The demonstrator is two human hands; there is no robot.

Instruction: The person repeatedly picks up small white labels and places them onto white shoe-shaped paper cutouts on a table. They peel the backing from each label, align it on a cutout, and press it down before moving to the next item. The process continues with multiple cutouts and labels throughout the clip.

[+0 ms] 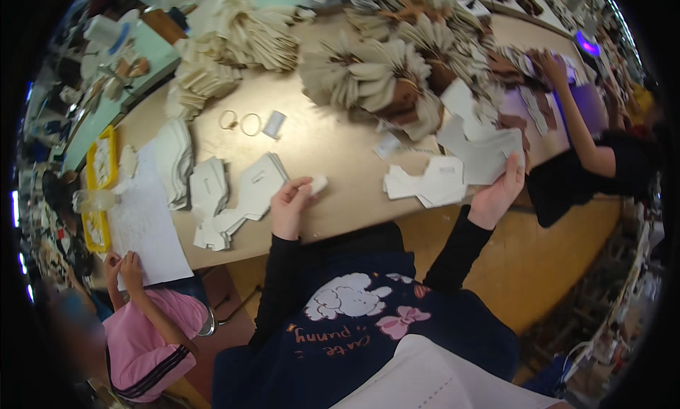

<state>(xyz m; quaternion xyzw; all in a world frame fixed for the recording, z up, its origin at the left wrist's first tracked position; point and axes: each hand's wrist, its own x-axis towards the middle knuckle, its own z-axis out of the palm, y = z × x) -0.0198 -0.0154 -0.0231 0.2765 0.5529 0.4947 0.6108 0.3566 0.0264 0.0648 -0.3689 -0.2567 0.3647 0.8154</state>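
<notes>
My left hand (290, 205) is closed around a small white block (318, 184) just above the table's near edge. My right hand (500, 195) grips the lower edge of a grey-white cut shoe-upper piece (476, 148) lifted off the table. A flat pile of similar white pieces (428, 185) lies between my hands. Another spread of white cut pieces (244, 196) lies left of my left hand.
Fanned bundles of beige pieces (368, 72) fill the far side of the tan table (333, 143). Two rings (241, 122) and a small white packet lie mid-table. A person in pink (145, 331) sits at the left by white paper sheets and a yellow tray (103, 161); a person in black (602, 161) works at the right.
</notes>
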